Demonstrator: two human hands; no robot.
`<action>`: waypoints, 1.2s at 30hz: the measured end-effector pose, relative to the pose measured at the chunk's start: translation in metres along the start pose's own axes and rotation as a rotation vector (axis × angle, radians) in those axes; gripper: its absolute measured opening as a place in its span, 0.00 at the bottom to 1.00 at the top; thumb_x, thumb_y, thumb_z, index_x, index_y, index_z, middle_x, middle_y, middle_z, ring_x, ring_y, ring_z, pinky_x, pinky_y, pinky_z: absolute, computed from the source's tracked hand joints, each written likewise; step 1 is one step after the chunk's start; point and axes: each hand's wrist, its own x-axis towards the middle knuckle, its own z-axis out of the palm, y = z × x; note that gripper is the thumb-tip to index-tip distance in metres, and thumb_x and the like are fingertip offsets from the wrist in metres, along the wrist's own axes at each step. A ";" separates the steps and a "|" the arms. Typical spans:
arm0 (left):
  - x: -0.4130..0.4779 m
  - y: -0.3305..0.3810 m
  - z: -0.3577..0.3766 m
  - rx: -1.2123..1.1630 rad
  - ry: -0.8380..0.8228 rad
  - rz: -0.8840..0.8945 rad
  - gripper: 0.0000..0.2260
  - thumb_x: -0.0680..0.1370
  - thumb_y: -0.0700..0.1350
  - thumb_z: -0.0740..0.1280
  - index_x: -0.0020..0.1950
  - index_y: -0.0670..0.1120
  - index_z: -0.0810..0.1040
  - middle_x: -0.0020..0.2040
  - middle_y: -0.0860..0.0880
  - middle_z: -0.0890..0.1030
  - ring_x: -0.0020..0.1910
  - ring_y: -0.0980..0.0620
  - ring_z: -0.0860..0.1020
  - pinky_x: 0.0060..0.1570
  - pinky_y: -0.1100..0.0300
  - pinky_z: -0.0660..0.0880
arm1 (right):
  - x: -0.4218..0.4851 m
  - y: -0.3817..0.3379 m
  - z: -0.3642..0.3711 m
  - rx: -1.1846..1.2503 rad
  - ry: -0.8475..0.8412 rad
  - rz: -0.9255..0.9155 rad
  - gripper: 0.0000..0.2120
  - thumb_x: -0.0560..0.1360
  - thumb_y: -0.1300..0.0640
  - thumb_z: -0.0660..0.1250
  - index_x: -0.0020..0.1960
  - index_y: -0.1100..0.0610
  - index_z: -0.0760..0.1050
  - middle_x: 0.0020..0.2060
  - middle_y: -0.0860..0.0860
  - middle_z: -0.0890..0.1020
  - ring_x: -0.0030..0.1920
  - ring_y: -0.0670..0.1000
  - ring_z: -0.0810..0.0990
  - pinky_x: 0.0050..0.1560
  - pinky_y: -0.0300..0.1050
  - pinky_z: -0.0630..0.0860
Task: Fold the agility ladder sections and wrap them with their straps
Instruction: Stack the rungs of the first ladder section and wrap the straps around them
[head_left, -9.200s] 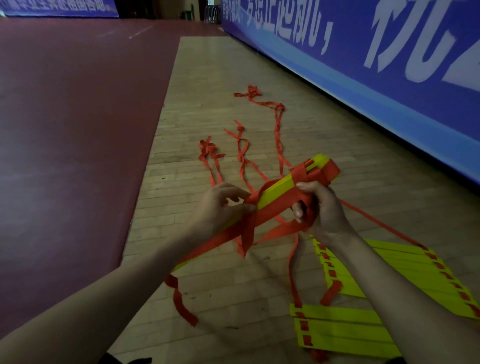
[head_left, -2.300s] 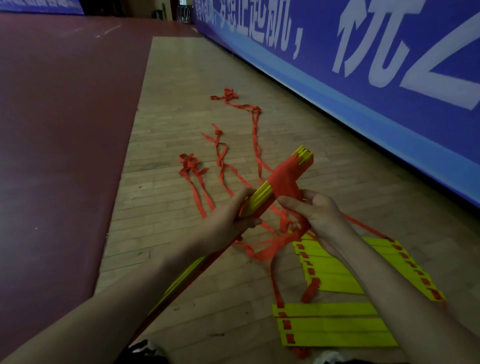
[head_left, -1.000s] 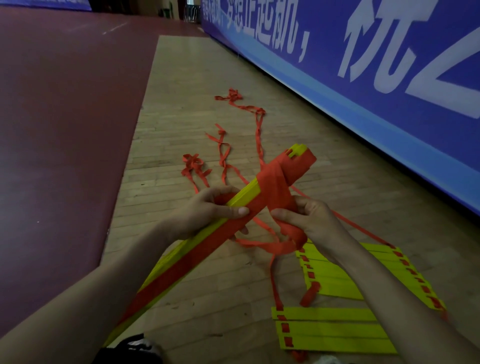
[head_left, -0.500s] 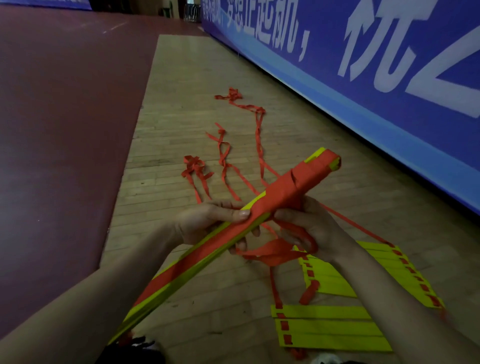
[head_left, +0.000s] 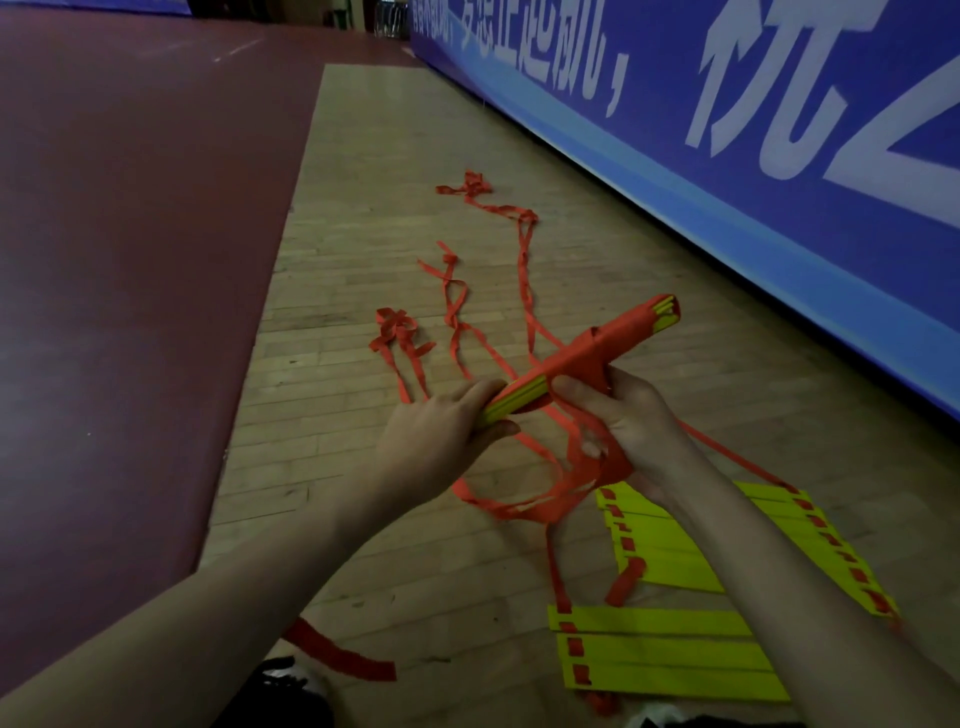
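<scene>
I hold a bundle of stacked yellow ladder rungs (head_left: 524, 402), tilted up to the right, its far part wound in red strap (head_left: 597, 345). My left hand (head_left: 441, 431) grips the bundle's near part from the left. My right hand (head_left: 628, 421) is closed on the red strap just under the wound part; loose loops of that strap (head_left: 550, 499) hang below it. Two more stacks of yellow rungs lie on the floor: one (head_left: 665, 654) near my feet, one (head_left: 680, 545) partly under my right forearm.
Long red straps (head_left: 524, 260) trail away over the wooden floor, with knotted ends (head_left: 397, 332). A blue banner wall (head_left: 727, 156) runs along the right. A dark red mat (head_left: 130, 260) covers the floor to the left. A dark shoe (head_left: 280, 686) shows at the bottom.
The bundle has turned so its edge faces me, and its near end has dropped from sight behind my left hand. My right hand has moved down the strap, under the wound part.
</scene>
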 end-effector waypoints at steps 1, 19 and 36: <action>-0.001 0.000 -0.001 0.085 -0.019 -0.023 0.27 0.77 0.65 0.51 0.68 0.51 0.68 0.60 0.51 0.78 0.51 0.44 0.80 0.43 0.48 0.77 | 0.001 0.002 0.000 -0.066 -0.003 -0.026 0.04 0.73 0.60 0.70 0.45 0.58 0.75 0.22 0.43 0.76 0.20 0.40 0.72 0.23 0.32 0.67; 0.010 0.002 -0.017 -0.705 -0.206 -0.283 0.19 0.79 0.44 0.66 0.68 0.46 0.67 0.43 0.45 0.81 0.29 0.53 0.76 0.32 0.54 0.75 | -0.005 0.020 0.005 -0.273 0.035 -0.203 0.15 0.65 0.48 0.76 0.46 0.57 0.82 0.41 0.55 0.86 0.42 0.49 0.81 0.48 0.50 0.78; 0.004 -0.003 -0.018 -0.173 -0.111 0.075 0.30 0.82 0.47 0.56 0.76 0.66 0.40 0.66 0.48 0.71 0.41 0.50 0.76 0.46 0.47 0.76 | 0.001 0.019 -0.001 -0.070 0.025 -0.053 0.20 0.77 0.41 0.62 0.55 0.56 0.81 0.46 0.51 0.84 0.48 0.49 0.81 0.50 0.42 0.75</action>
